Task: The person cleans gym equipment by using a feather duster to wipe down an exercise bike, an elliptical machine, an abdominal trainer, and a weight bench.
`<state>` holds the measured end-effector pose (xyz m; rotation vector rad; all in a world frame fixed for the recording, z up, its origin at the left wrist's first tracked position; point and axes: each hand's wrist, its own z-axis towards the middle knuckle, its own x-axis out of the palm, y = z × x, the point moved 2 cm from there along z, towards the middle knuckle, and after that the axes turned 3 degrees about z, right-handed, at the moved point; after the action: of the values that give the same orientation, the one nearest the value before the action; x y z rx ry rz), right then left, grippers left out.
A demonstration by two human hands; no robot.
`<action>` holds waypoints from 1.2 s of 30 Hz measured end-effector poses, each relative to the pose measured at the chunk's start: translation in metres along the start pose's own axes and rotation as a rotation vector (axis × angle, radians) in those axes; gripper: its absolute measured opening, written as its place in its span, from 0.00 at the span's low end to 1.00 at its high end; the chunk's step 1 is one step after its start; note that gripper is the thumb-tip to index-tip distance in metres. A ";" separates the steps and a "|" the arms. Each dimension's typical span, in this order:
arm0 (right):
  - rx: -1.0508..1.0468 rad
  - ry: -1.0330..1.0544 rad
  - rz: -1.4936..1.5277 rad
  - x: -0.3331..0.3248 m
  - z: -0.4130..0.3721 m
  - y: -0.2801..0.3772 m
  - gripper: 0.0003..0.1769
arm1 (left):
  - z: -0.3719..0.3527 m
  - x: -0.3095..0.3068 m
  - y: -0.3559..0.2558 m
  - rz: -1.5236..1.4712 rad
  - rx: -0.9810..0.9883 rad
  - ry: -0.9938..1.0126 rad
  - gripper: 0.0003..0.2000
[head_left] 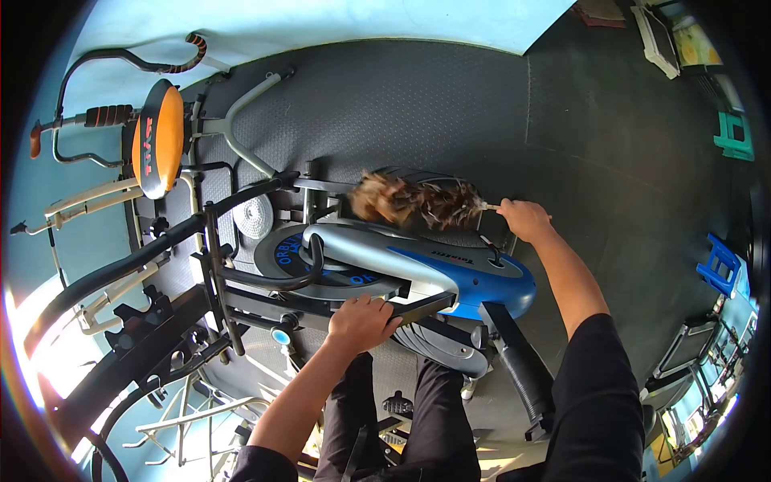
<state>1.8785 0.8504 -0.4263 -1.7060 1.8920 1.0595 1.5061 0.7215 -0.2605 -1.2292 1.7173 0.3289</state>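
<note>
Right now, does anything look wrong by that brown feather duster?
Nothing stands out: no visible damage on the blue-and-silver exercise machine beside the brown feather duster, and no spill on the dark textured floor.

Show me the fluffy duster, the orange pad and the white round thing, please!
Duster (426, 202): head view, on its brown feathers.
Orange pad (168, 136): head view, on the middle of its orange face.
White round thing (254, 218): head view, on the middle of its face.
</note>
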 end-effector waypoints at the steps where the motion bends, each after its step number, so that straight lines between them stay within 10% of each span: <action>1: -0.008 0.058 -0.066 -0.002 -0.003 -0.001 0.18 | 0.000 -0.001 0.000 0.003 0.010 -0.003 0.17; 7: 0.647 -0.250 0.199 -0.043 -0.030 0.004 0.20 | 0.002 -0.010 -0.003 0.013 0.001 0.133 0.20; 16: 0.792 -0.512 1.014 -0.065 -0.094 0.197 0.24 | -0.002 -0.010 -0.008 0.074 0.079 0.129 0.20; 23: 0.793 -0.827 1.404 0.058 -0.203 0.330 0.21 | -0.004 -0.011 -0.011 0.243 0.135 0.226 0.20; 27: 0.813 -0.928 1.126 0.165 -0.339 0.412 0.16 | -0.009 -0.008 -0.011 0.246 0.073 0.086 0.20; 33: 1.292 -0.613 1.288 0.338 -0.482 0.479 0.24 | -0.019 -0.013 -0.024 0.225 0.088 0.021 0.19; 36: 1.381 -0.690 1.273 0.394 -0.497 0.465 0.26 | -0.032 -0.001 -0.018 0.261 0.374 -0.313 0.16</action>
<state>1.4573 0.2080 -0.2591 0.6246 2.1087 0.2234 1.5044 0.6928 -0.2383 -0.6473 1.5763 0.3175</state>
